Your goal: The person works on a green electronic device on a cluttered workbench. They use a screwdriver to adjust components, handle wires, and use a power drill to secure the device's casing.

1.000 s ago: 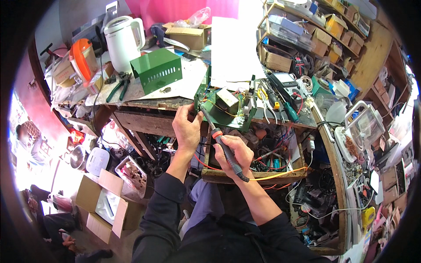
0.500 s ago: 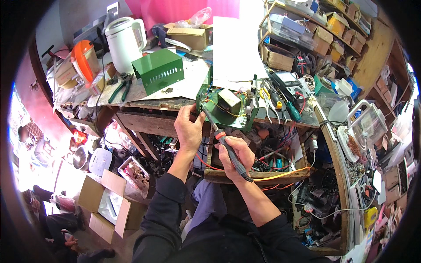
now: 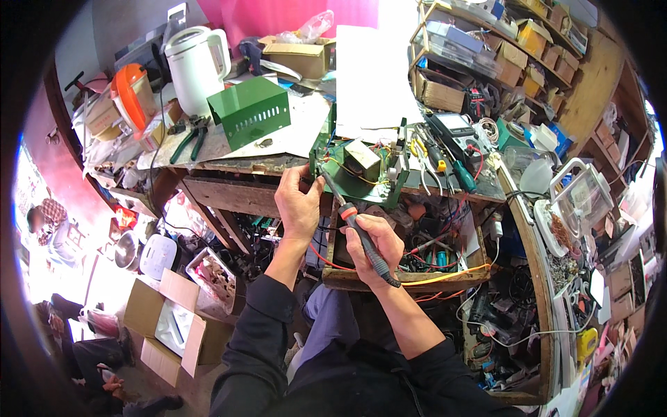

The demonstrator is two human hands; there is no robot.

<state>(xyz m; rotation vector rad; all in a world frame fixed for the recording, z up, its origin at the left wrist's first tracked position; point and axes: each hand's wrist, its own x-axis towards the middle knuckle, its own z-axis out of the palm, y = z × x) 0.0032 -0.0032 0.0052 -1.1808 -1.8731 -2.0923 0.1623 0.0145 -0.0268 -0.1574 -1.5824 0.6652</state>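
An open green metal chassis [image 3: 358, 189] sits at the bench's front edge, with a boxy transformer [image 3: 363, 158] and thin coloured wires in it. My left hand [image 3: 299, 203] has its fingers and thumb closed at the chassis's left side panel; any small part between the fingertips is hidden. In my right hand [image 3: 375, 243] is a soldering iron [image 3: 366, 240] with a black handle and red collar, held like a pen. Its metal shaft points up and left, its tip close to my left fingertips at that panel. An orange cord [image 3: 445, 276] runs off to the right behind my right hand.
A green slotted cover [image 3: 253, 115] and pliers [image 3: 191, 141] lie left of the chassis. Yellow-handled pliers [image 3: 422, 156], a teal screwdriver [image 3: 463, 176] and a multimeter [image 3: 458, 135] lie right. Below, an open drawer [image 3: 410, 279] holds tools. An open carton [image 3: 174, 326] stands lower left.
Both hands and the soldering iron have hardly moved. At the far left, a person in a checked top has shifted position in the background.
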